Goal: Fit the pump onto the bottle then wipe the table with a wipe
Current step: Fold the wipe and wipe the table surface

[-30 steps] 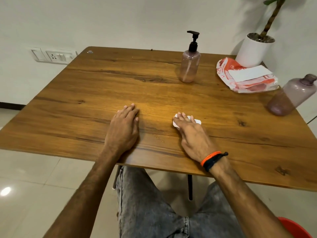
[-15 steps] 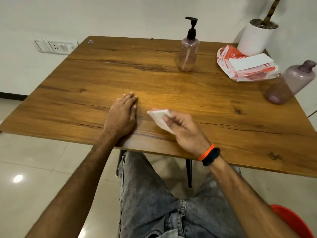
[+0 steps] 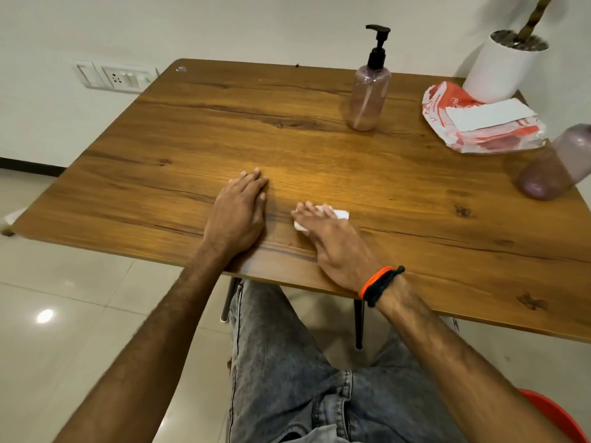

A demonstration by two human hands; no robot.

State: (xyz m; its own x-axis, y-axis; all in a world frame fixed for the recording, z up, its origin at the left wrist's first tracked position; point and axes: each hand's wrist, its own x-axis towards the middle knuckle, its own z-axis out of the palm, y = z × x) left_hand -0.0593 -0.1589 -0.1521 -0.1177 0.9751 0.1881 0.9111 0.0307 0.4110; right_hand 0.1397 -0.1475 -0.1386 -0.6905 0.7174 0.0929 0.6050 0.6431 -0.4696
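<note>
A clear pinkish bottle (image 3: 368, 99) with a black pump (image 3: 378, 44) fitted on top stands upright at the back of the wooden table (image 3: 319, 148). My right hand (image 3: 335, 244) lies flat near the front edge, fingers spread, pressing a folded white wipe (image 3: 341, 215) onto the tabletop; most of the wipe is hidden under the fingers. My left hand (image 3: 238, 212) rests palm down on the table just to the left, holding nothing.
An orange and white wipes pack (image 3: 479, 126) lies at the back right, in front of a white plant pot (image 3: 503, 70). A second pinkish bottle (image 3: 556, 167) without a pump stands at the right edge. A wall socket (image 3: 113, 76) sits left of the table.
My right hand lifted the wipe off the table, turned it over in the air, and has now pressed it flat on the tabletop again. The left hand stayed put.
</note>
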